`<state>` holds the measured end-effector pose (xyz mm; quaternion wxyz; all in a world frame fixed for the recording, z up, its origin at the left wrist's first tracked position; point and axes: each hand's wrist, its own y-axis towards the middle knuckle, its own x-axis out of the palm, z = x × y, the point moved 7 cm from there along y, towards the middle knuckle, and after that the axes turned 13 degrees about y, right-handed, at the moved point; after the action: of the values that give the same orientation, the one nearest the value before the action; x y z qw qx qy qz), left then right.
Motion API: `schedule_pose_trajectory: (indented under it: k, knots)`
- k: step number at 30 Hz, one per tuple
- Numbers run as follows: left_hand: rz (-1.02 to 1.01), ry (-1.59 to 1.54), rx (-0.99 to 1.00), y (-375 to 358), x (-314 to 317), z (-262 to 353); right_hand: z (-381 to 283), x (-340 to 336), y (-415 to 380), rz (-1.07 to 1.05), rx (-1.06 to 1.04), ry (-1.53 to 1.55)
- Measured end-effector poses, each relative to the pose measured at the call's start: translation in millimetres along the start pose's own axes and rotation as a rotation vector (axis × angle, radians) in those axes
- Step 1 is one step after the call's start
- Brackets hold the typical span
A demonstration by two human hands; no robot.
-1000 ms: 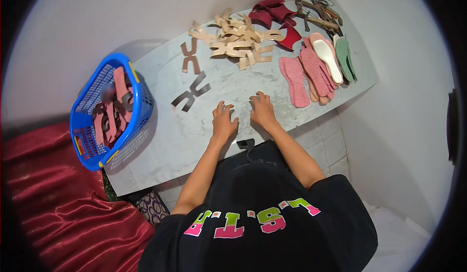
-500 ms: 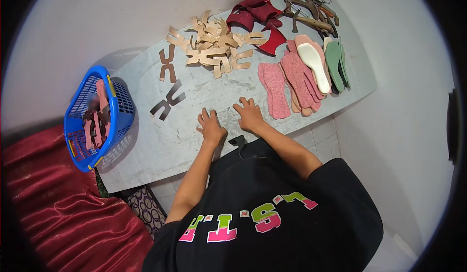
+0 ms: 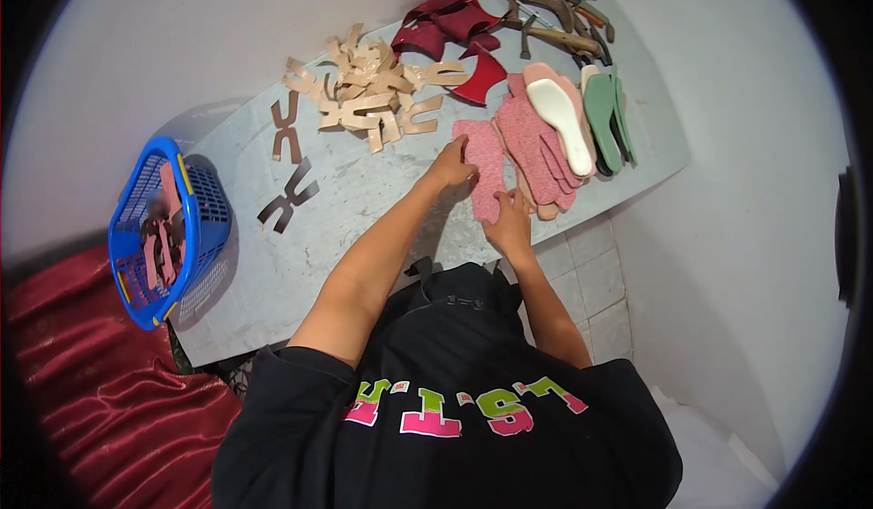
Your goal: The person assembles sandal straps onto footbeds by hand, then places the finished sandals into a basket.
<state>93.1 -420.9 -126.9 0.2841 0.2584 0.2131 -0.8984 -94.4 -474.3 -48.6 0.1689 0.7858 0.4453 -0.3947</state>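
My left hand (image 3: pixel 452 165) is at the left edge of a pink speckled sole-shaped piece (image 3: pixel 488 159), with its fingers closed on that edge. At the lower end of the same piece, my right hand (image 3: pixel 509 227) has its fingers curled onto the material. The piece lies flat on the table, and its far side borders a stack of similar pink pieces (image 3: pixel 536 159). Tan backing shows beneath that stack. A white sole (image 3: pixel 559 122) rests on top of it, over a pale pink one. Green soles (image 3: pixel 600 118) stand to their right.
Cream X-shaped straps (image 3: pixel 364 100) are heaped at the back of the grey table (image 3: pixel 364 209). Two brown straps (image 3: pixel 289 197) lie left. Red cut pieces (image 3: pixel 477 81) and hammers with other tools (image 3: pixel 559 40) are at the back. A blue basket (image 3: pixel 186 209) holds pink and brown pieces.
Both hands have moved right from the bare table to the nearest pink piece and closed on it. The view has shifted slightly; the piles look the same.
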Motion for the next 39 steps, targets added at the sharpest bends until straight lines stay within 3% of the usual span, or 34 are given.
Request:
schedule_pose_trajectory:
  k: [4, 7, 9, 10, 12, 14, 15, 17, 21, 23, 26, 30, 32, 34, 35, 39]
  knots:
    - [0.029, 0.214, -0.049, -4.6, -13.2, 18.6, 7.3, 6.3, -6.2, -0.015, -0.036, 0.089]
    - [-0.031, -0.014, -0.124, -4.4, -14.3, 14.2, 2.1, 9.6, -5.5, -0.019, -0.029, 0.048]
    - [-0.046, -0.35, -0.217, -5.7, -1.0, -0.1, 6.2, 16.2, -3.9, 0.005, -0.045, 0.058]
    - [-0.033, -0.356, -0.226, -6.9, 7.5, -10.8, 7.5, 20.1, -3.1, -0.008, -0.056, 0.058]
    - [0.085, -0.22, -0.019, -14.0, 10.6, -15.4, 14.4, 24.2, 0.2, 0.01, 0.024, 0.153]
    - [0.007, -0.156, -0.109, -42.1, 3.7, -9.3, 8.4, 26.6, 3.9, -0.072, 0.078, 0.295]
    - [0.074, -0.323, -0.192, -53.1, 8.1, -23.2, 3.6, 28.7, 4.6, -0.143, 0.146, 0.438]
    - [0.121, -0.808, -0.324, -85.9, -0.9, -23.3, -22.5, 33.2, 6.0, -0.2, 0.077, 0.429]
    - [0.253, -0.824, -0.293, -150.9, -33.6, -59.7, -89.5, 63.9, -2.6, -0.339, -0.03, 0.34]
    - [0.267, -1.078, -0.352, -181.1, -39.6, -73.0, -109.1, 92.0, -13.5, -0.417, -0.009, 0.287]
    - [0.174, -1.089, -0.496, -204.0, -37.8, -94.6, -134.7, 117.5, -26.1, -0.388, -0.086, 0.121]
    - [0.079, -1.19, -0.465, -208.3, -41.4, -97.0, -154.5, 129.6, -40.9, -0.384, -0.009, 0.054]
    - [0.094, -1.207, -0.441, -204.8, -42.4, -93.1, -148.8, 137.3, -45.1, -0.379, 0.009, 0.058]
    - [0.219, -1.095, -0.414, -201.2, -40.1, -108.9, -155.5, 133.9, -46.1, -0.292, -0.132, 0.056]
    - [0.237, -1.075, -0.452, -200.6, -37.3, -118.7, -151.6, 132.3, -44.6, -0.348, -0.07, 0.061]
    - [0.194, -0.991, -0.455, -194.6, -38.2, -127.6, -144.6, 120.7, -31.9, -0.363, -0.122, 0.066]
